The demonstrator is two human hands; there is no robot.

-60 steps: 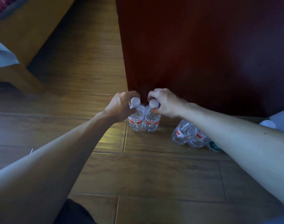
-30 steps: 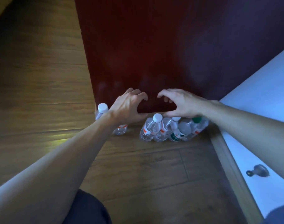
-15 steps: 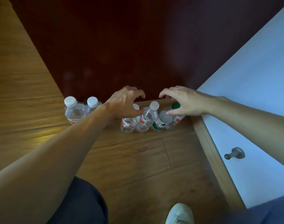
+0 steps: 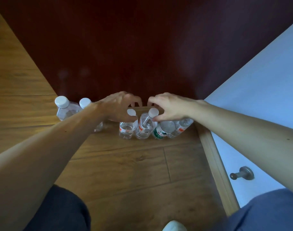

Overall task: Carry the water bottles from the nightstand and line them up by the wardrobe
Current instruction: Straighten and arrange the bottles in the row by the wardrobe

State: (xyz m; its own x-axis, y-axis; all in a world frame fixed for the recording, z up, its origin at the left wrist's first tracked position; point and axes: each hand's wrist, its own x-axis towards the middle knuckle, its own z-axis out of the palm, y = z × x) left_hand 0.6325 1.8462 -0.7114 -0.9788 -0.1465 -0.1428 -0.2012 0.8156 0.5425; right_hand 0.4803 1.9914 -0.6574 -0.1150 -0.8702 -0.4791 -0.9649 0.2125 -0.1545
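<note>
Left hand (image 4: pixel 120 106) and right hand (image 4: pixel 170 107) curl over bottles (image 4: pixel 143 129), grip unclear; a nudge could topple the crowded row

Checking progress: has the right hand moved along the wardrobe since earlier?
Yes: the right hand went rightward along the wardrobe, toward the white wall.

Wooden plank floor (image 4: pixel 125 164): six water bottles (image 4: pixel 125 130) upright in row along wardrobe (image 4: pixel 142 47) foot, green-labelled bottle (image 4: pixel 159 133) among them; pale shoe tip (image 4: pixel 174 226) at bottom edge.
</note>
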